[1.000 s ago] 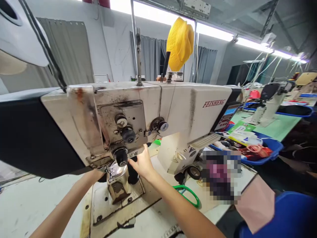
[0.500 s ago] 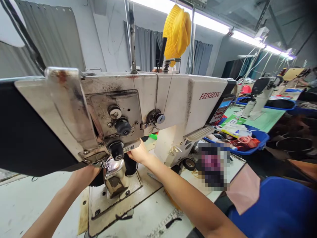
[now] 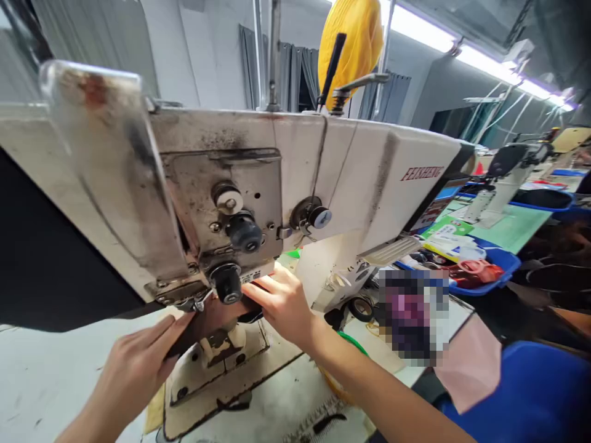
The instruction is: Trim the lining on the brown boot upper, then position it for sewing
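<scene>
- Head view: a worn, cream post-bed sewing machine (image 3: 295,184) marked FEISHENG fills the middle, standing on a white work table (image 3: 46,381); its head overhangs the table's near-left part.
- The left hand (image 3: 133,369) reaches in from the near edge, fingers stretched nearly flat, pressing on a dark brown workpiece (image 3: 203,323) that lies under the needle end of the machine, over the post.
- The right hand (image 3: 284,304) comes from the right, fingers curled with the tips on the same piece just below the lower black tension knob (image 3: 227,286); whether it pinches an edge or only presses, I cannot tell.
- The workpiece looks thin, fairly stiff and leather-like, so I judge it light, bending rather than draping, and best held by its free edges on either side of the post, well off the needle.
- The needle and presser foot are mostly hidden by the piece and the hands.
- A yellow thread cone (image 3: 351,43) stands on top of the machine.
- A green ring-shaped object (image 3: 353,341) shows on the table behind the right forearm.
- Toward the table's far right corner a blue tray (image 3: 505,264) holds mixed small items, too cluttered to name.
- A second sewing machine (image 3: 503,178) stands on a green-topped table further right.
</scene>
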Motion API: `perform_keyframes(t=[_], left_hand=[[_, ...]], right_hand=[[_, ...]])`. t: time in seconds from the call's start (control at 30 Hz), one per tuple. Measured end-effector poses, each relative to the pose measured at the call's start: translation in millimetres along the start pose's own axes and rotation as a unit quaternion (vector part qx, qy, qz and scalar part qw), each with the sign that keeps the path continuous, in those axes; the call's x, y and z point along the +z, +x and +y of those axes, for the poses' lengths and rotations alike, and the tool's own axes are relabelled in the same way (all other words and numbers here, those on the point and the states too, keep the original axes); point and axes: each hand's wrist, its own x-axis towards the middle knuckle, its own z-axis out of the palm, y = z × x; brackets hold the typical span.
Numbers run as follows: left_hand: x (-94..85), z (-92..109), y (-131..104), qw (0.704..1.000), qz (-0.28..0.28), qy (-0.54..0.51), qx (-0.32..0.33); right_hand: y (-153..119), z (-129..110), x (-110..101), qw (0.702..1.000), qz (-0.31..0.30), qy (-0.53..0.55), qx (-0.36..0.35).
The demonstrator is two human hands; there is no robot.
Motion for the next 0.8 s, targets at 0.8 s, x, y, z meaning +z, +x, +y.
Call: perform_keyframes(t=[0.8], left_hand=[[-8.9,65.2,-9.5,0.989,-0.075,-0.018,-0.124]], right_hand=[[20.8,-9.2,-23.0,0.967,-0.250,0.008,-0.054]])
